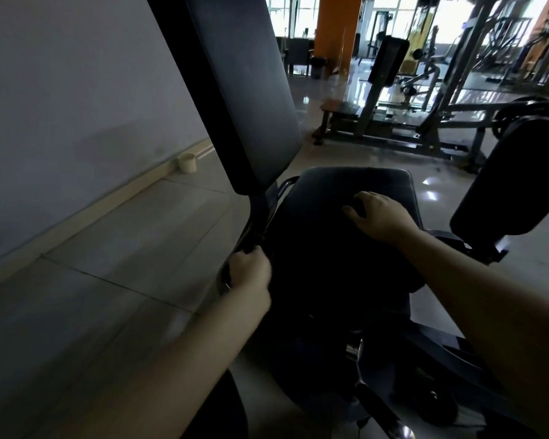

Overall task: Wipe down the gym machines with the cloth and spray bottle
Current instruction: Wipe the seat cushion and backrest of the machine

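A gym machine with a black seat pad (336, 185) and a tall tilted black backrest (244, 90) fills the middle. My right hand (381, 217) lies on the seat, fingers curled over a dark cloth (330, 258) that drapes across the front of the seat and is hard to tell from the pad. My left hand (249, 270) is closed around a dark metal frame bar (254, 229) at the left of the seat, below the backrest. No spray bottle shows.
A black side pad (514, 185) stands to the right of the seat. A pale wall with a skirting board runs along the left, with a small cup (187, 162) on the tiled floor. Further machines (425, 115) and an orange pillar (338, 30) stand behind.
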A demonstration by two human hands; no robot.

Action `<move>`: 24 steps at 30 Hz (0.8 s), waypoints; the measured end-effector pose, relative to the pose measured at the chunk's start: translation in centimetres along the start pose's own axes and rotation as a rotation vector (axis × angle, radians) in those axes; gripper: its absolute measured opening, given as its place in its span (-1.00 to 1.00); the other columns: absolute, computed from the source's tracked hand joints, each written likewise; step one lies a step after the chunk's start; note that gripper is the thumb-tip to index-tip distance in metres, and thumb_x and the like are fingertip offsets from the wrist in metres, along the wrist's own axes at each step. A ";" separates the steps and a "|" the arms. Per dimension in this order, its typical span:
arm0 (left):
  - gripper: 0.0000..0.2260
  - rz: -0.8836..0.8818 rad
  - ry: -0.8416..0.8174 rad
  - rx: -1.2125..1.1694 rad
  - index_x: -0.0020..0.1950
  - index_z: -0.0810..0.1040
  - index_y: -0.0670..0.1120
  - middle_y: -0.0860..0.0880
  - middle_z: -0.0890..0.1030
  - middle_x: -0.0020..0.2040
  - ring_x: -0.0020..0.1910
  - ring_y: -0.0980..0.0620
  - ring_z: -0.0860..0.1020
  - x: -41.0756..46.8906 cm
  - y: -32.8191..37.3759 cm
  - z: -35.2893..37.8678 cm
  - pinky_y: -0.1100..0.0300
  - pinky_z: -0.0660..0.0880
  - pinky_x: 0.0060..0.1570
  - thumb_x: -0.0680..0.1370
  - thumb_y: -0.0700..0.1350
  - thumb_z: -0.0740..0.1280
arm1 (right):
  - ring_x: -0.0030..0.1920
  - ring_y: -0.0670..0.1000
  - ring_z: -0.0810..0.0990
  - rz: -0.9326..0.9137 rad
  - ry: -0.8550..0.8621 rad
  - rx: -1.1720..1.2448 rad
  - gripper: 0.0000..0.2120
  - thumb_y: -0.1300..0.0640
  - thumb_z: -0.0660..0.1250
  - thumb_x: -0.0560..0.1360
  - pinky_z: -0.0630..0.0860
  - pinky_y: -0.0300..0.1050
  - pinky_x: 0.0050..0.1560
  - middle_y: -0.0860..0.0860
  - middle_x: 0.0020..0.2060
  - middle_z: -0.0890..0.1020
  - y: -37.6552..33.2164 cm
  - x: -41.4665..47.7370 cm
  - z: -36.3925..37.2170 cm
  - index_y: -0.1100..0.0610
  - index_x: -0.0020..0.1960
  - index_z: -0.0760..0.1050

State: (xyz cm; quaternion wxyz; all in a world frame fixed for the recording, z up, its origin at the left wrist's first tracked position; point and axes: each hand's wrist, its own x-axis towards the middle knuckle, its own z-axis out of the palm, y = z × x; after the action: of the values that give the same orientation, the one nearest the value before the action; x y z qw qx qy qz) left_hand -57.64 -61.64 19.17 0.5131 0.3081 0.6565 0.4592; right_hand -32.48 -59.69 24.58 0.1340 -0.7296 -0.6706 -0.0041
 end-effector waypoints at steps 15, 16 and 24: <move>-0.64 -0.030 -0.657 -0.553 0.25 0.61 -0.23 -0.25 0.67 0.14 0.14 -0.24 0.65 0.1 7.5 -1.6 -0.12 0.54 0.22 0.57 -0.05 0.27 | -0.01 0.30 0.68 0.472 -0.474 1.872 -0.57 -0.09 0.27 0.61 0.66 0.15 0.00 0.28 0.17 0.63 -13.9 -9.1 1.2 0.24 0.28 0.48; -0.71 0.037 -0.623 -0.412 0.16 0.65 -0.21 -0.22 0.70 0.05 0.04 -0.20 0.68 0.8 7.1 -1.8 -0.04 0.58 0.13 0.57 -0.07 0.29 | -0.08 0.26 0.69 0.480 -0.350 1.900 -0.69 0.06 0.29 0.61 0.68 0.08 -0.08 0.28 0.14 0.64 -13.7 -8.7 1.4 0.27 0.22 0.50; -0.81 0.574 -0.560 0.575 -0.10 0.65 0.09 0.05 0.71 -0.13 -0.03 0.02 0.67 7.6 2.5 -4.1 0.02 0.59 0.04 0.51 -0.22 0.38 | 0.09 -0.02 0.50 -0.073 0.327 0.370 -0.67 -0.02 0.41 0.48 0.52 -0.15 0.10 -0.01 0.17 0.47 -15.3 -7.8 6.5 0.03 0.21 0.56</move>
State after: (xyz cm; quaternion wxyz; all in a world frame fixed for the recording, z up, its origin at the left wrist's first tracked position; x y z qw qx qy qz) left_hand -63.90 -55.25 18.71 0.4166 0.7173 0.4822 0.2818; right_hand -49.38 -65.01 19.77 0.3719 -0.6575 -0.6553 -0.0039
